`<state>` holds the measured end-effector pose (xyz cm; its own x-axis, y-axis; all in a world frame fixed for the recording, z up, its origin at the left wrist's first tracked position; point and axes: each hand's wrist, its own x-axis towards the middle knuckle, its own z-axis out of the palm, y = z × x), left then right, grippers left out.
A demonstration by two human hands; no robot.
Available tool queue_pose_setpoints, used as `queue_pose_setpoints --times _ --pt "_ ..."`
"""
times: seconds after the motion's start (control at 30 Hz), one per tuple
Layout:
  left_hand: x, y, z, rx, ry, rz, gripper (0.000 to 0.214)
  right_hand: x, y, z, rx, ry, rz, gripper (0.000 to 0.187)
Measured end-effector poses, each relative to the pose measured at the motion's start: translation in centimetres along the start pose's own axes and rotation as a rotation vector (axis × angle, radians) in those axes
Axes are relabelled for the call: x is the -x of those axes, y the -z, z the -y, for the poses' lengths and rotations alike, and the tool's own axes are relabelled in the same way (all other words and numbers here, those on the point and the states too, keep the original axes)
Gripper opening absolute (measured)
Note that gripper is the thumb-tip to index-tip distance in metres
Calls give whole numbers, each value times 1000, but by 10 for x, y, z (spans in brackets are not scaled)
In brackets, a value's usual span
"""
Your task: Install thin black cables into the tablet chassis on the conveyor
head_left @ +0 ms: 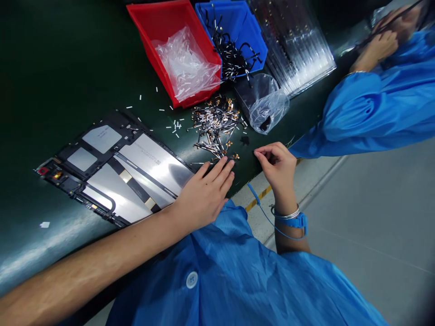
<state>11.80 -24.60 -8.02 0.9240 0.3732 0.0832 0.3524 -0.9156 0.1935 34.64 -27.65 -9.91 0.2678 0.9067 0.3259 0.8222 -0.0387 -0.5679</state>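
My left hand (207, 192) lies flat at the table's edge, fingers stretched out. Its fingertips reach the near end of a pile of small flex cables (217, 122) with white strips and gold-coloured contacts. To the right, my right hand (278, 165) is closed, thumb and forefinger pinched together over the table edge. A tiny dark bit shows at their tips, too small to name. Beside my left forearm sits an opened tablet-like device (146, 158) with silver battery panels, boards and black ribbons. A small black piece (244, 141) lies between the pile and my right hand.
Behind the pile stand a red bin (152, 45) with clear plastic bags and a blue bin (246, 27) with black cables. A clear bag (268, 104) and clear plastic trays (306, 59) are alongside. A co-worker's blue sleeve (380, 99) reaches in at right. A blue cord hangs from my right wristband (295, 222).
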Motion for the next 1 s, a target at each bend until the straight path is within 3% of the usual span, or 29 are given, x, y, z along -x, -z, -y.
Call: queue_pose_setpoints --times 0.37,0.73,1.0 --pt "-1 0 -1 22 9 41 56 24 -22 57 -9 -127 -46 11" --pt "-2 1 0 25 -4 45 57 26 -35 58 57 -96 -131 9" --pt "-1 -1 -2 25 -2 38 59 30 -31 54 197 115 -109 16"
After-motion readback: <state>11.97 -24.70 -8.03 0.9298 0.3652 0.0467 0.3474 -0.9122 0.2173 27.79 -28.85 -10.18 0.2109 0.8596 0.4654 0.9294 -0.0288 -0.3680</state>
